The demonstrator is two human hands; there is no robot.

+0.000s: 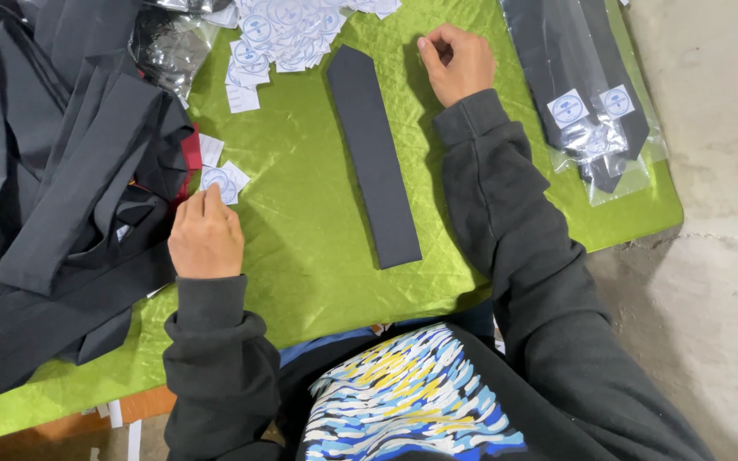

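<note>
Patterned shirt front (407,388) sits closest. Beyond it, the folded dark tie (373,158) lies flat mid-bench. Left of the tie, left hand (205,235) fingers a round sticker (219,179); right hand (456,61) rests loosely curled, empty. That sticker could cling to the dark strip pile (53,188) left of the tie.

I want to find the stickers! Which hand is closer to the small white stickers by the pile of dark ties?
Left. The left hand has its fingertips at those white stickers. The right hand rests far across the green cloth, beyond the folded dark tie.
</note>
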